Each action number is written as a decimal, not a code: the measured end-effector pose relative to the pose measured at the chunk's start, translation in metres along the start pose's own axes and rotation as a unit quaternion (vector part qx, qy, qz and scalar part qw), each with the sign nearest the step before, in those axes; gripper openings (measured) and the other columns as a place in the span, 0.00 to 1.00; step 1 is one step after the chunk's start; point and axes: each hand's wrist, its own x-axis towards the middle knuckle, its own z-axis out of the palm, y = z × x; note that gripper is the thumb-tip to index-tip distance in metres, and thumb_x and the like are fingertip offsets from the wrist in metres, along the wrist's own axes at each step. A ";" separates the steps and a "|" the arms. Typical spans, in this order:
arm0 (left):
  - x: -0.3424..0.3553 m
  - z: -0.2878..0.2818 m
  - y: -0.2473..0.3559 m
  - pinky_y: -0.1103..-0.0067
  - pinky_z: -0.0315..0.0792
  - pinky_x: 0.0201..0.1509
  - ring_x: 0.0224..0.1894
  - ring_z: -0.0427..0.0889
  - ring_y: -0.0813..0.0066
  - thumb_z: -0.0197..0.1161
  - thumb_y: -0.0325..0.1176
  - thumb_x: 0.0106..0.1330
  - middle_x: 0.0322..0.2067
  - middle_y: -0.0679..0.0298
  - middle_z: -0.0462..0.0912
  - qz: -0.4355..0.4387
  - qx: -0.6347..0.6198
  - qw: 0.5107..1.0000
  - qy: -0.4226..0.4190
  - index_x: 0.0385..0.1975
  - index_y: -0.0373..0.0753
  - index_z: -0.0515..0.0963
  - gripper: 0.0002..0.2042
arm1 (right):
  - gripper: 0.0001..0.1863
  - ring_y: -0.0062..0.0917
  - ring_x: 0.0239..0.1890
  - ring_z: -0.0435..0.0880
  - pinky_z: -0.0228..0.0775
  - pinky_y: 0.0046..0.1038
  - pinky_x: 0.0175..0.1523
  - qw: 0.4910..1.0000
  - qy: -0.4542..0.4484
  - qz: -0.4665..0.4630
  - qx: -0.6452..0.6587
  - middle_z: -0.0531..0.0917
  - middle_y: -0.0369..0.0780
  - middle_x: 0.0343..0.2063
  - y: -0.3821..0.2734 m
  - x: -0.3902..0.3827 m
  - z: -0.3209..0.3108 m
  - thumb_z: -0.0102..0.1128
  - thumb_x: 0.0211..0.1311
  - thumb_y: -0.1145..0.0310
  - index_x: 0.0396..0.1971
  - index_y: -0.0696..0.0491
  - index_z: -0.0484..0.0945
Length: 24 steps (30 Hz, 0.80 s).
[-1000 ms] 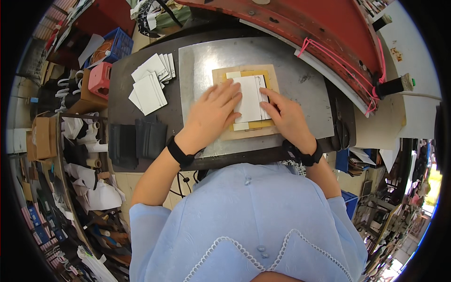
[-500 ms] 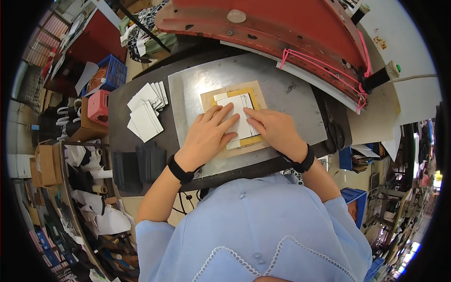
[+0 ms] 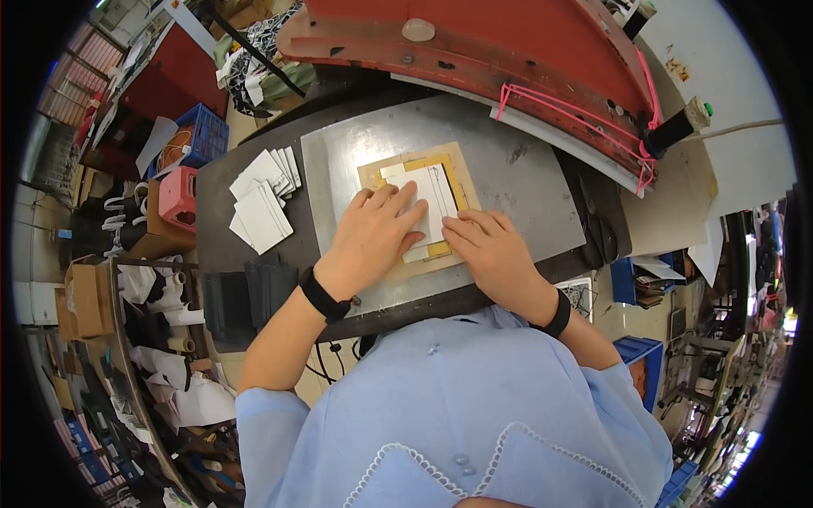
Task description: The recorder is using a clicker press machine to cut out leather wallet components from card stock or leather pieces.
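A white card (image 3: 434, 193) with dark lines near its right side lies on a yellow-edged template (image 3: 439, 249) on a tan board (image 3: 464, 172). My left hand (image 3: 370, 234) rests on the card's left part, fingers spread and fingertips down on it, covering its lower left. At the card's lower right edge, the fingertips of my right hand (image 3: 493, 256) touch down, its fingers stretched out close together. Neither hand grips anything that I can see. The tan board lies on a grey metal plate (image 3: 533, 199).
Left of the plate, white cards (image 3: 264, 218) lie in an overlapping pile, with black pieces (image 3: 254, 300) nearer me on the dark table (image 3: 222, 190). A red machine beam (image 3: 474, 42) with pink cord overhangs the far side. Blue crates (image 3: 207, 135) and a pink stool (image 3: 176, 199) stand beyond the left.
My right hand has slid toward me along the card's right edge, and its fingers have straightened. My left hand has stayed on the card, shifting only slightly.
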 end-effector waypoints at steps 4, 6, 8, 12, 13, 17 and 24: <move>0.003 0.001 -0.001 0.67 0.67 0.60 0.58 0.75 0.60 0.68 0.40 0.61 0.60 0.58 0.76 0.014 0.011 1.000 0.002 0.54 0.43 0.77 0.21 | 0.20 0.36 0.57 0.77 0.66 0.38 0.61 1.000 -0.015 0.004 0.006 0.81 0.43 0.52 -0.006 -0.002 -0.002 0.59 0.55 0.78 0.50 0.57 0.79; 0.004 0.001 -0.002 0.67 0.67 0.60 0.59 0.74 0.60 0.68 0.40 0.61 0.59 0.58 0.76 0.023 0.005 1.000 0.004 0.55 0.42 0.77 0.22 | 0.19 0.38 0.56 0.77 0.67 0.38 0.62 0.994 0.004 0.040 0.105 0.81 0.44 0.52 0.012 -0.009 0.004 0.59 0.57 0.77 0.51 0.57 0.79; 0.002 -0.001 -0.007 0.67 0.67 0.61 0.60 0.74 0.59 0.68 0.40 0.61 0.59 0.57 0.76 0.024 -0.002 1.000 0.004 0.56 0.42 0.76 0.23 | 0.19 0.40 0.57 0.77 0.66 0.38 0.63 0.982 0.095 0.118 0.111 0.80 0.46 0.53 0.037 -0.015 -0.004 0.59 0.61 0.74 0.53 0.57 0.77; -0.006 0.002 -0.005 0.65 0.65 0.64 0.63 0.71 0.54 0.68 0.39 0.62 0.62 0.54 0.73 -0.015 -0.049 0.998 0.047 0.58 0.41 0.76 0.24 | 0.32 0.39 0.62 0.73 0.62 0.37 0.67 0.851 0.400 0.337 -0.047 0.75 0.50 0.58 0.112 -0.020 -0.098 0.67 0.64 0.60 0.63 0.62 0.68; -0.007 0.002 -0.004 0.65 0.65 0.65 0.64 0.70 0.53 0.68 0.39 0.63 0.63 0.53 0.72 -0.032 -0.059 0.995 0.071 0.59 0.41 0.76 0.24 | 0.32 0.37 0.60 0.75 0.65 0.35 0.65 0.833 0.420 0.346 -0.096 0.76 0.50 0.56 0.145 -0.031 -0.115 0.69 0.63 0.61 0.61 0.63 0.69; -0.021 -0.015 0.008 0.64 0.65 0.66 0.64 0.70 0.50 0.67 0.36 0.64 0.64 0.52 0.71 -0.092 -0.134 0.974 0.158 0.59 0.40 0.76 0.23 | 0.32 0.29 0.51 0.79 0.71 0.30 0.57 0.793 0.460 0.310 0.252 0.79 0.45 0.50 0.205 -0.027 -0.164 0.75 0.56 0.65 0.56 0.63 0.71; -0.088 -0.019 0.041 0.71 0.75 0.56 0.53 0.80 0.54 0.66 0.27 0.65 0.55 0.53 0.79 -0.106 -0.233 0.958 0.131 0.45 0.36 0.82 0.11 | 0.23 0.24 0.44 0.80 0.71 0.25 0.54 0.756 0.476 0.317 0.320 0.81 0.39 0.41 0.234 -0.030 -0.148 0.74 0.54 0.74 0.48 0.59 0.74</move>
